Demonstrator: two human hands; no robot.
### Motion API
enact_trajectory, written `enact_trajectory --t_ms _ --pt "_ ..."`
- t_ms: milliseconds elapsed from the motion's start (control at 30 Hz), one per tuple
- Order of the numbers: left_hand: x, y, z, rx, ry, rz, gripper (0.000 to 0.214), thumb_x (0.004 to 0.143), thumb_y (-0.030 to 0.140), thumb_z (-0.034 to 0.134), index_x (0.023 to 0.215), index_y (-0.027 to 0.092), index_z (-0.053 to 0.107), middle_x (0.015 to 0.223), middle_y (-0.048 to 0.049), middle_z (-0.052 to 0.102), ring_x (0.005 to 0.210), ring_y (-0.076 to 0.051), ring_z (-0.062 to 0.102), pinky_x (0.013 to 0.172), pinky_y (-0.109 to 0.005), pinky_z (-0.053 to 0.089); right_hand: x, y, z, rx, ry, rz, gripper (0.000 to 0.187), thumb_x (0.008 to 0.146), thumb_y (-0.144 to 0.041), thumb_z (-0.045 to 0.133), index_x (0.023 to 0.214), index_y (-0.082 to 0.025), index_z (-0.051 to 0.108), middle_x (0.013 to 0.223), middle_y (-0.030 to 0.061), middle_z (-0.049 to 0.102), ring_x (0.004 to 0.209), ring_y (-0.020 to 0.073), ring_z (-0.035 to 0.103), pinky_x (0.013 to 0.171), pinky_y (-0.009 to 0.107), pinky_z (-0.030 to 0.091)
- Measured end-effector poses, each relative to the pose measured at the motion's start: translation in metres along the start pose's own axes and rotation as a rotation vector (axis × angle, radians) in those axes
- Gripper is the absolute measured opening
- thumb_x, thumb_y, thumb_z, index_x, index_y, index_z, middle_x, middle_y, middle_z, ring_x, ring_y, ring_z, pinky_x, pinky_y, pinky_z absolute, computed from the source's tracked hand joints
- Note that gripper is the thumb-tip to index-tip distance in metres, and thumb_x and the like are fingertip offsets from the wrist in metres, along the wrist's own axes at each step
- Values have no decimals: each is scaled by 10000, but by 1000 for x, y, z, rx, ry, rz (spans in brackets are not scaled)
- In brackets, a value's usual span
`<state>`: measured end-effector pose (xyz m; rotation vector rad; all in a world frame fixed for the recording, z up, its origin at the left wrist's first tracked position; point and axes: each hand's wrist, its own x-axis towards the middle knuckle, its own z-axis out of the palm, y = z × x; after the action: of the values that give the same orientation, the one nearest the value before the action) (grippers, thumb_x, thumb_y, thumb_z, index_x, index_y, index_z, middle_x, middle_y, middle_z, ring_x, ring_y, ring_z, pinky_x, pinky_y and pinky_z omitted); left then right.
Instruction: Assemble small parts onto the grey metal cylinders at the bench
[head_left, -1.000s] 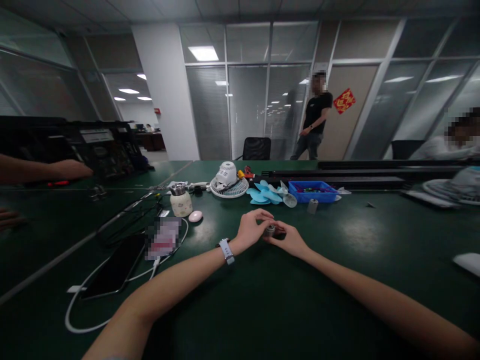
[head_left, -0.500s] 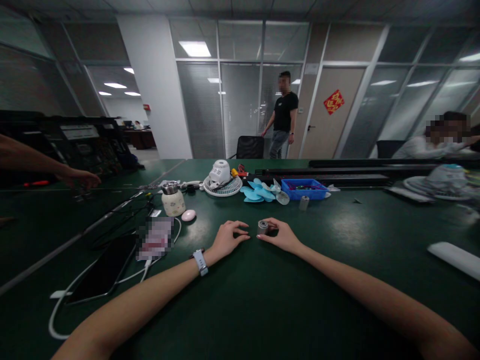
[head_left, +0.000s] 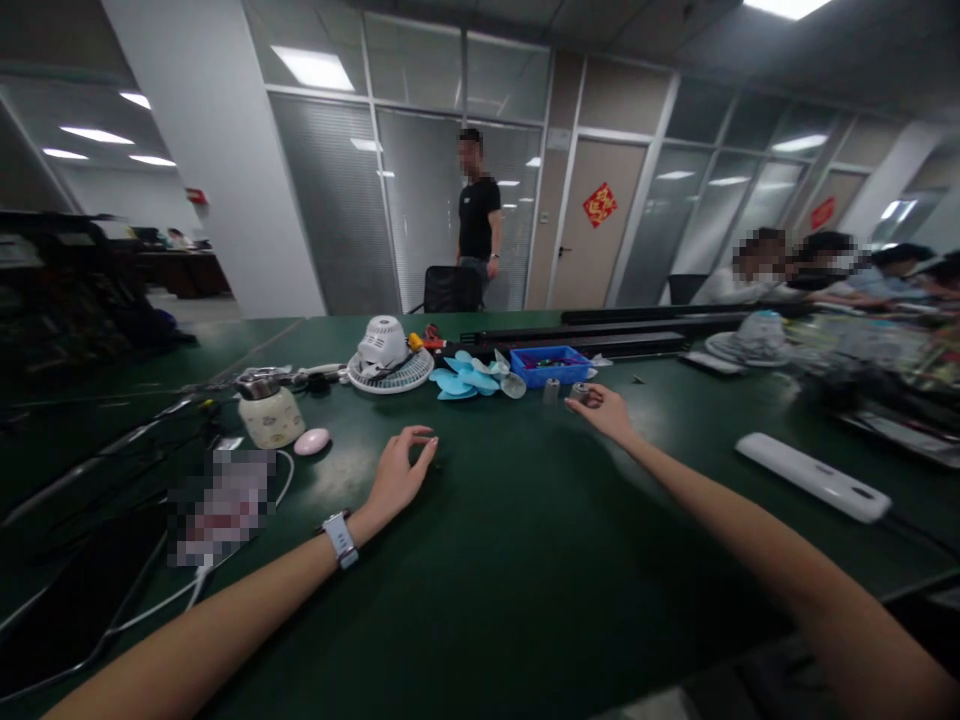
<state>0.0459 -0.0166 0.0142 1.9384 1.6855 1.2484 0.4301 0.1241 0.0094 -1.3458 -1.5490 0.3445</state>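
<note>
My right hand is closed round a small grey metal cylinder, pinching it between thumb and fingers. A second, similar metal cylinder stands on the green table just left of it, in front of the blue tray. My left hand, with a watch on its wrist, rests near the table top, holding nothing, thumb and fingers apart. Light blue fan blades lie beyond it, beside a white fan head with its round grille.
A cream bottle, a pink oval object, a phone and white cable occupy the left. A white power strip lies right. Long black bars run behind the tray. A person stands behind a chair; others sit far right.
My right hand has carried the metal cylinder away from my left hand, forward and right, beside the other cylinder. My view has turned right. The bare arm at far left has left view.
</note>
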Motion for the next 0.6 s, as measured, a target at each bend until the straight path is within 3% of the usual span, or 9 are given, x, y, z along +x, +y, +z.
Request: enact_trajectory --t_ms 167,367,433,500,567,600 --pt "3 -8 3 -2 3 -11 384 884 509 453 1102 205 539 1067 -81 654 1043 -250 584 879 -422 466 21 42 -7 -96 40 94 485 632 -441 758 1014 -160 653 852 84 738 766 212 702 716 332 564" --pt "2 -10 3 -28 22 -14 352 900 486 441 1097 205 519 1072 -83 632 1048 -241 579 903 -425 453 20 56 -4 -118 -18 100 556 654 -484 726 1083 -147 615 900 103 723 774 207 687 710 327 537" --pt "1 -11 3 -33 39 -12 348 902 484 441 1104 210 517 1074 -81 632 1049 -238 580 902 -423 453 15 46 -5 -177 51 65 644 648 -488 721 1168 -142 566 1001 127 702 851 234 674 756 363 523" --pt "1 -12 4 -39 70 -16 349 904 479 441 1114 210 512 1079 -83 631 1046 -236 583 896 -420 457 6 23 -5 -289 226 -40 729 660 -481 707 1268 -140 492 1162 165 639 1004 282 627 863 434 475" --pt "2 -13 5 -43 100 -25 348 904 466 445 1125 204 505 1091 -89 625 1050 -235 581 887 -414 463 -9 -12 1 -370 340 -219 689 720 -456 666 1300 -139 470 1263 179 576 1139 312 548 969 485 386" --pt "2 -14 6 -47 112 -33 346 903 457 450 1127 199 502 1096 -93 620 1051 -234 581 880 -409 468 -17 -33 6 -369 308 -326 605 765 -434 635 1278 -143 500 1259 170 580 1168 309 526 1000 486 353"
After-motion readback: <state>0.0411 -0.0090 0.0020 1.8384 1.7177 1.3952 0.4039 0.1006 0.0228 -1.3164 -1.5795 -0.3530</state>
